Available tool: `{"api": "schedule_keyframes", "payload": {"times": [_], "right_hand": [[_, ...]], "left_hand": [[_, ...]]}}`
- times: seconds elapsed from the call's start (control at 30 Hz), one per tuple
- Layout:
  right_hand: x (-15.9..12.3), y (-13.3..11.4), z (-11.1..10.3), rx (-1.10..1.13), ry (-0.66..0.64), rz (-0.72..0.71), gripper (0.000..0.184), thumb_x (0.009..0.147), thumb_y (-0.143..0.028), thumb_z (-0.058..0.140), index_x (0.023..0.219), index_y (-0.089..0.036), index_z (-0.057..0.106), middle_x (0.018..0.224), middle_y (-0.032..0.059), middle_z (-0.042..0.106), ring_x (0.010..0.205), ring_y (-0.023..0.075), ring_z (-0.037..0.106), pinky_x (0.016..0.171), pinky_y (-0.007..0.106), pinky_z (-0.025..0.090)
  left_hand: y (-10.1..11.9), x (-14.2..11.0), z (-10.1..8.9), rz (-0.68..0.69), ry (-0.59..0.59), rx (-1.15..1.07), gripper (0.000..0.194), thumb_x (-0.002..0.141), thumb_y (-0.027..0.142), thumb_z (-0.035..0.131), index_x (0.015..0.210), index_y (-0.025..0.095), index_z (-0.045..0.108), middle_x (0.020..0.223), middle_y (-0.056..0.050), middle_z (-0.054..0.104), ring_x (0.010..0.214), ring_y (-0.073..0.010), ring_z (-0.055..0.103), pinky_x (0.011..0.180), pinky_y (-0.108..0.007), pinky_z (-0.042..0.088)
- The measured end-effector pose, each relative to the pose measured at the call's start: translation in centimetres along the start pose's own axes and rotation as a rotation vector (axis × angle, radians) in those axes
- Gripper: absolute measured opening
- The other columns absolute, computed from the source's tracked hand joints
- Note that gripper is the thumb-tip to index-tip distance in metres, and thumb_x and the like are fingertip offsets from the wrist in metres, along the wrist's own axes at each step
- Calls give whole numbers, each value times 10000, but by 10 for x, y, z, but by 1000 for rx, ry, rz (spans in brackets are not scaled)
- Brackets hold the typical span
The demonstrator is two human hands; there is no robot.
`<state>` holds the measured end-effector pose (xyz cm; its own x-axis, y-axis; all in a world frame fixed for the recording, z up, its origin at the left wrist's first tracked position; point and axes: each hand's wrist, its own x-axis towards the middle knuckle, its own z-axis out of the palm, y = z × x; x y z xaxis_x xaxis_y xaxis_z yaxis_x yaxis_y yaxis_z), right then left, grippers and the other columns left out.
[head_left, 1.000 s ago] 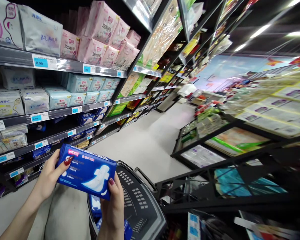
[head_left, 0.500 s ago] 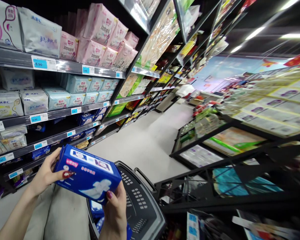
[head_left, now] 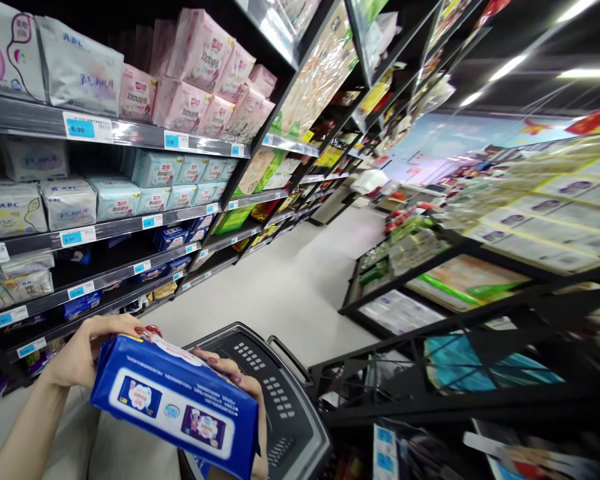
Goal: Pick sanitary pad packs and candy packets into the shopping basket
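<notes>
Between my two hands is a blue pack of sanitary pads (head_left: 175, 407), tilted so that a side with a white printed panel faces me. My left hand (head_left: 77, 353) grips its left end, red-nailed fingers over the top edge. At the right end my right hand (head_left: 253, 393) wraps round the pack, fingers along its far top edge; the pack hides much of that palm. Below and behind the pack stands a dark grey shopping basket (head_left: 300, 427). Part of another blue pack shows inside it, mostly covered by the held one.
Shelves on the left carry pink packs (head_left: 200, 53), light blue packs (head_left: 155, 168) and white packs (head_left: 83, 63), with price tags (head_left: 89, 128) along the edges. A pale aisle floor (head_left: 290, 267) runs ahead. To the right stands a black rack (head_left: 430, 393) with packaged goods.
Both hands have rolled the blue pack, turning its front away and bringing the panelled side toward me. It sits slightly lower, and the fingers have shifted to its top edge.
</notes>
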<state>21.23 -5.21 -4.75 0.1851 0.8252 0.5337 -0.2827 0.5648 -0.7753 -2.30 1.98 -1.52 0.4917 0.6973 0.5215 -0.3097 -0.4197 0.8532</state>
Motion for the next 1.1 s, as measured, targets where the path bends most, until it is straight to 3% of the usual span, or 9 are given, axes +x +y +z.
{"api": "schedule_keyframes", "payload": {"times": [0.1,0.23,0.37,0.5,0.67,0.77,0.87,0.97,1.1], "right_hand": [[5,-12,8,88,42,29,364,740,-512,756,1050,-332,692,1056,40,703,1060,310,647,970,506,487],[11,-23,18,16,249,326,643,559,-464,911,1129,-270,684,1117,88,704,1043,331,649,910,454,518],[18,-21,20,-5,317,410,531,623,-462,874,1070,-232,703,1040,83,727,989,316,672,913,441,518],[18,-11,16,4,338,431,483,663,-424,858,1075,-230,697,1057,72,728,1000,292,676,902,412,529],[12,-5,7,-89,250,455,594,621,-484,853,1119,-224,660,1119,82,727,1026,294,673,902,418,535],[7,-11,-29,-337,350,478,631,584,-551,822,1069,-184,654,1041,81,730,962,297,674,853,399,541],[-8,-16,-96,-565,622,547,582,645,-538,788,1069,-178,617,983,49,705,915,267,654,803,373,532],[-33,-4,-160,-790,836,731,336,798,-396,747,996,-155,621,981,59,681,900,240,650,812,402,528],[-67,36,-192,-967,940,891,198,909,-308,676,1019,-149,634,1085,59,650,999,228,628,911,452,503]], "left_hand": [[5,-1,2,-137,94,10,547,571,352,903,1087,239,760,1087,-110,764,1070,-351,678,949,-430,531],[10,3,8,-417,287,-51,752,498,443,917,1171,180,707,1158,-126,737,1067,-373,676,917,-406,558],[9,11,14,-492,330,-126,662,659,453,837,1235,174,668,1127,-104,754,1031,-324,699,889,-375,574],[8,16,16,-543,357,-110,624,671,459,829,1201,164,684,1104,-103,766,1007,-318,712,880,-370,580],[5,15,18,-594,330,-112,627,666,475,832,1183,162,667,1131,-116,758,1046,-332,707,885,-379,582],[-4,15,20,-663,286,61,693,662,575,794,1202,167,643,1209,-153,722,1135,-358,665,945,-431,555],[-16,16,17,-682,239,280,726,696,694,688,1217,191,626,1221,-171,711,1171,-376,639,1000,-510,507],[-27,16,11,-684,200,360,700,736,703,638,1233,211,611,1235,-155,708,1195,-360,626,1030,-512,483],[-36,17,9,-715,187,407,686,731,713,629,1199,210,634,1215,-148,719,1142,-352,659,1036,-496,482]]}}
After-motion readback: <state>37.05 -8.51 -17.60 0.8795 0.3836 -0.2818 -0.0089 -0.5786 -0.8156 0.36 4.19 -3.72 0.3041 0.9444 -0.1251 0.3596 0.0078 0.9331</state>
